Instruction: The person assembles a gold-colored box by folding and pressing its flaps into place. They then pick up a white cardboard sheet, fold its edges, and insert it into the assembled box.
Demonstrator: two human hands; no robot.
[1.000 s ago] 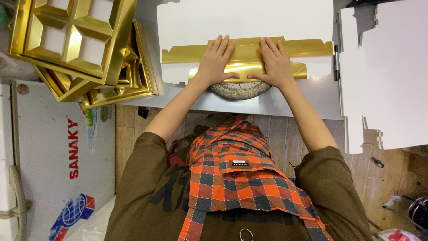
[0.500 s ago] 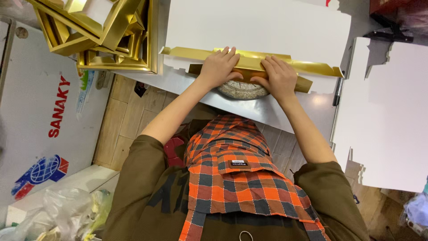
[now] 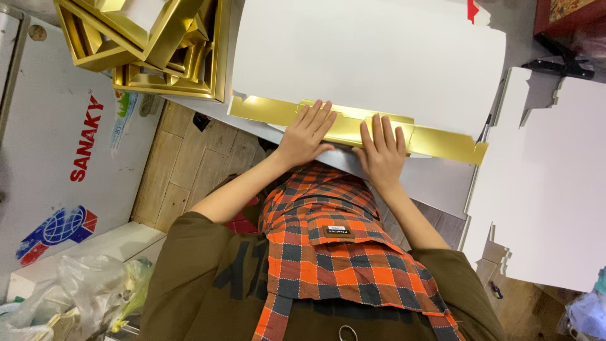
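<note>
A large white cardboard sheet [image 3: 372,60] with a gold folded flap [image 3: 353,126] along its near edge lies on the metal worktable [image 3: 435,183]. My left hand [image 3: 306,134] presses flat on the gold flap, fingers spread. A little to its right, my right hand [image 3: 382,151] also presses flat on the same flap and the table edge. Neither hand grips anything. My orange plaid apron [image 3: 341,246] and olive sleeves fill the lower view.
Several gold box trays [image 3: 158,44] are stacked at the table's upper left. A white chest appliance [image 3: 57,145] stands on the left, with plastic bags [image 3: 88,290] below it. Flat white die-cut cardboard [image 3: 549,183] lies on the right. Wooden floor shows under the table.
The view has shifted and tilted. Both hands slid from pressing a folded gold strip near the edge to lying flat on the gold flap; the round object under them is hidden now.
</note>
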